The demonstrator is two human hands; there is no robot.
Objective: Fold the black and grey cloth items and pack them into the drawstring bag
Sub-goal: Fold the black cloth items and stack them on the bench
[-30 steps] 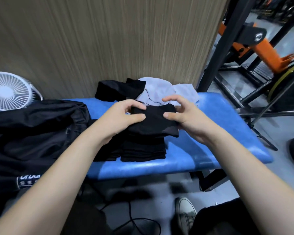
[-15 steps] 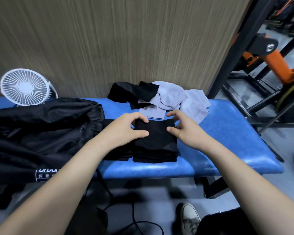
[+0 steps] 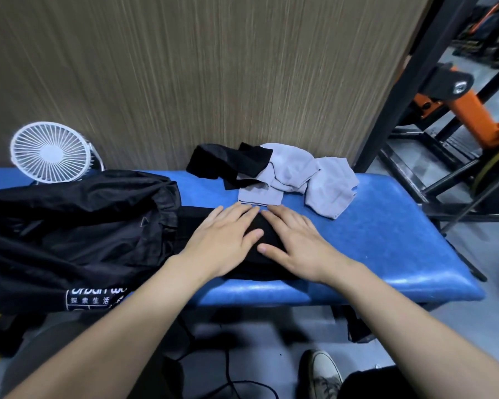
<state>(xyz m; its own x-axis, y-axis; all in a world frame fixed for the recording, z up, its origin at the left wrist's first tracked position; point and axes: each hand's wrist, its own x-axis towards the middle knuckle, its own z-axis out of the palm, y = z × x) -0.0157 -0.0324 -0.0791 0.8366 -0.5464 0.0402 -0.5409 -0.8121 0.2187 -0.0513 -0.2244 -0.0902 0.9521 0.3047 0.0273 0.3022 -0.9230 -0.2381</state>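
A folded stack of black cloth (image 3: 264,236) lies on the blue padded bench (image 3: 386,226). My left hand (image 3: 224,240) and my right hand (image 3: 296,243) both rest flat on top of it, palms down, fingers spread. Most of the stack is hidden under them. Behind the stack lies a loose heap: crumpled black cloth (image 3: 228,162) on the left, grey cloth (image 3: 300,174) in the middle and right. The black drawstring bag (image 3: 69,234), with white lettering near its lower edge, slumps on the bench left of the stack and touches it.
A small white fan (image 3: 51,152) stands at the back left against the wood-grain wall. Black and orange gym equipment (image 3: 458,105) fills the right side. A cable and my shoe (image 3: 320,372) are on the floor below the bench.
Both hands went from pinching the top black piece by its edges to lying flat on the stack. The view has tilted a little to the left and up.
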